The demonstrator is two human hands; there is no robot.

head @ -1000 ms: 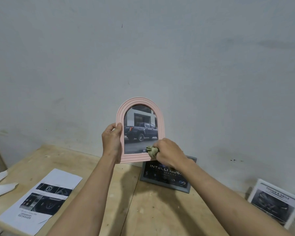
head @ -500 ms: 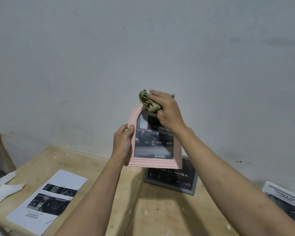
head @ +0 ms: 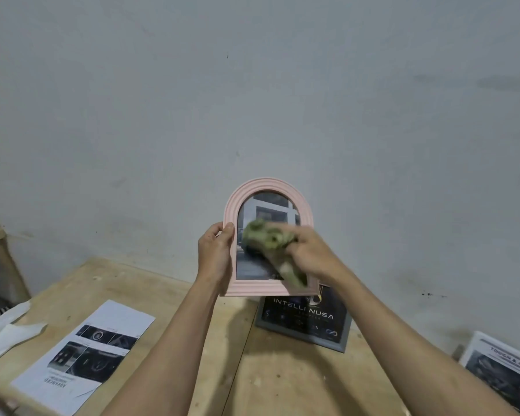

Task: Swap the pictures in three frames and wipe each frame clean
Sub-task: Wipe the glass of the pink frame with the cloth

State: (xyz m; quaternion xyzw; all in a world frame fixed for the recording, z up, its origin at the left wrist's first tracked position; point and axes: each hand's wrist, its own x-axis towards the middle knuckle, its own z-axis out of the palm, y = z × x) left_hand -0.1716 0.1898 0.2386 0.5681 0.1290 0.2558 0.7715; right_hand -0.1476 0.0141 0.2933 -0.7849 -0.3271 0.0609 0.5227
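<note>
A pink arched frame [head: 267, 185] with a truck picture is held upright in the air before the wall. My left hand [head: 216, 255] grips its left edge, thumb on the front. My right hand [head: 311, 253] holds a crumpled green cloth [head: 266, 239] and presses it on the glass; the cloth is blurred and covers the middle and lower right of the picture. A grey frame [head: 305, 322] reading INTELLI NUSA leans on the wall behind. A white frame [head: 503, 370] with a car picture stands at the far right.
The wooden table [head: 282, 370] runs along a grey wall. A loose printed sheet [head: 84, 352] with car interior photos lies at the left, and crumpled white paper [head: 6, 331] lies at the table's left edge.
My right hand with the cloth has come down from the frame's arched top to the middle of the glass. The frame has turned to face me squarely.
</note>
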